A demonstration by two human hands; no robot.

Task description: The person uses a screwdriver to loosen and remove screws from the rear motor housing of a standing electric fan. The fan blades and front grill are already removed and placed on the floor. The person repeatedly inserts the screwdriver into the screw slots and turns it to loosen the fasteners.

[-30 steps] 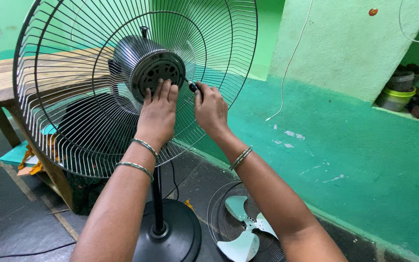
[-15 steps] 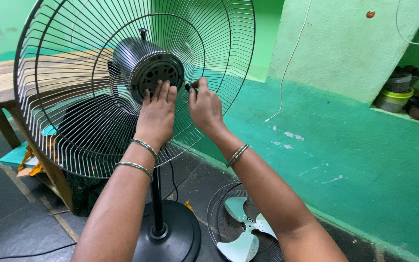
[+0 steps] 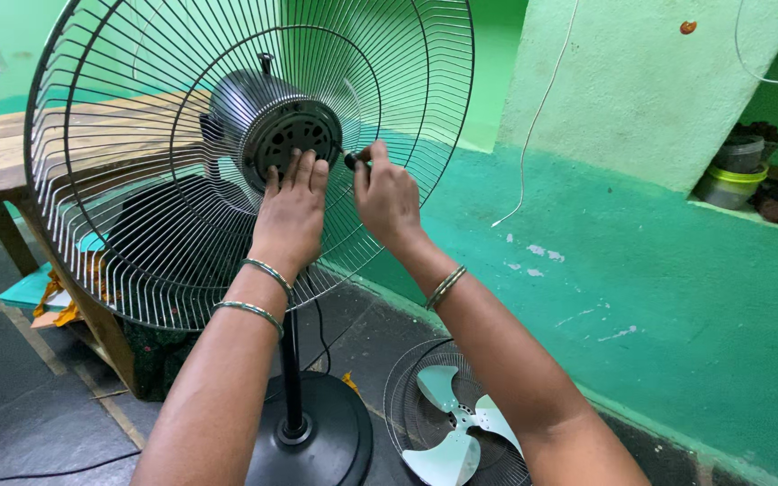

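A standing fan faces me with only its rear wire guard (image 3: pixel 137 180) on; the dark motor housing (image 3: pixel 267 121) sits bare in the middle. My left hand (image 3: pixel 292 211) lies flat against the lower front of the motor, fingers spread upward. My right hand (image 3: pixel 389 200) is closed on a small black-handled tool (image 3: pixel 353 158), likely a screwdriver, whose tip points at the right edge of the motor face. The fan's pole runs down to its round black base (image 3: pixel 317 432).
On the floor by the base lie the front wire guard (image 3: pixel 407 387) and a pale three-bladed fan blade (image 3: pixel 452 432). A wooden table (image 3: pixel 2 153) stands behind the fan at left. A raised green ledge holds pots (image 3: pixel 736 171) at right.
My right hand has moved slightly up and turned at the motor's right edge. My left hand stays pressed on the motor.
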